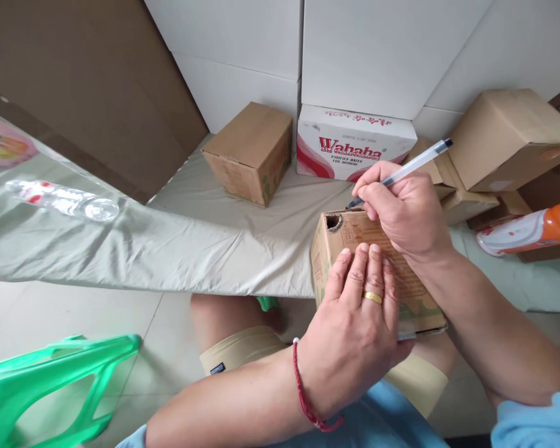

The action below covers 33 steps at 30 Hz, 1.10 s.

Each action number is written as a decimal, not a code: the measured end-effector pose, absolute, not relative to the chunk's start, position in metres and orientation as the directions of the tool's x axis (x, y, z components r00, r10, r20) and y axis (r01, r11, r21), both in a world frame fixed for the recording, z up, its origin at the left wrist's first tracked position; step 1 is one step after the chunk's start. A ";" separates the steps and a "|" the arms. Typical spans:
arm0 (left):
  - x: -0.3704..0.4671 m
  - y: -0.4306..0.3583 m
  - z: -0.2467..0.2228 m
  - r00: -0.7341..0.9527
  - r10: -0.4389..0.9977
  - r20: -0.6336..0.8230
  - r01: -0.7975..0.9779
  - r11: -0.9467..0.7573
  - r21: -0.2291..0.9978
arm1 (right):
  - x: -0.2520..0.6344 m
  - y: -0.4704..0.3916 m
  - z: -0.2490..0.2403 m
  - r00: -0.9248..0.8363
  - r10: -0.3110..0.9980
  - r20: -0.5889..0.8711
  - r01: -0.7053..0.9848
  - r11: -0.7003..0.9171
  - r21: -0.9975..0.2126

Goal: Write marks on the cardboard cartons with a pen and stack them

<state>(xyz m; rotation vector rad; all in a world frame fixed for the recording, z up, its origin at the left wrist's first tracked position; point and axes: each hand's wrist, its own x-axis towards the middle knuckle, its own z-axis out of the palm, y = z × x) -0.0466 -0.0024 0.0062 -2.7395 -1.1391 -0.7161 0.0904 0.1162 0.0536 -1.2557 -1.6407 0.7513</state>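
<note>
A brown cardboard box (323, 264) rests tilted at the near edge of the cloth-covered table, with a ragged hole (333, 223) at its upper left corner. My left hand (359, 317) lies flat on the printed face, its fingers extended and side by side, a gold ring on one of them. In my right hand (401, 202) is a clear pen (417, 163) with a dark end; its tip meets the box's top edge, just right of the hole.
Behind stand a closed brown box (249, 152) and a white Wahaha carton (354, 146). More boxes (513, 140) and an orange-and-white bottle (532, 230) are at right. A clear bottle (63, 199) lies left, above a green stool (60, 386).
</note>
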 end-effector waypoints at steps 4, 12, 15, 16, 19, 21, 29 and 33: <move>-0.047 -0.002 0.008 0.611 0.644 0.460 0.696 -0.714 0.075 | 0.089 0.117 0.052 -0.179 0.954 0.240 0.347 0.289 -0.892; -0.046 -0.001 0.008 0.604 0.640 0.475 0.708 -0.705 0.049 | 0.087 0.118 0.052 -0.248 0.948 0.200 0.367 0.283 -0.886; -0.045 -0.001 0.008 0.598 0.637 0.486 0.707 -0.705 0.053 | 0.085 0.117 0.054 -0.263 0.948 0.178 0.385 0.272 -0.882; -0.045 -0.001 0.008 0.597 0.636 0.488 0.708 -0.704 0.052 | 0.085 0.117 0.055 -0.268 0.948 0.173 0.390 0.271 -0.880; -0.045 -0.001 0.008 0.596 0.633 0.494 0.709 -0.703 0.046 | 0.084 0.116 0.055 -0.277 0.947 0.163 0.407 0.269 -0.873; -0.045 -0.001 0.008 0.594 0.633 0.497 0.710 -0.703 0.047 | 0.085 0.116 0.054 -0.264 0.949 0.173 0.422 0.274 -0.864; -0.046 -0.001 0.009 0.588 0.636 0.500 0.707 -0.704 0.066 | 0.087 0.117 0.052 -0.240 0.946 0.219 0.405 0.302 -0.863; -0.046 -0.001 0.008 0.586 0.634 0.504 0.708 -0.704 0.062 | 0.085 0.118 0.053 -0.250 0.948 0.198 0.445 0.294 -0.846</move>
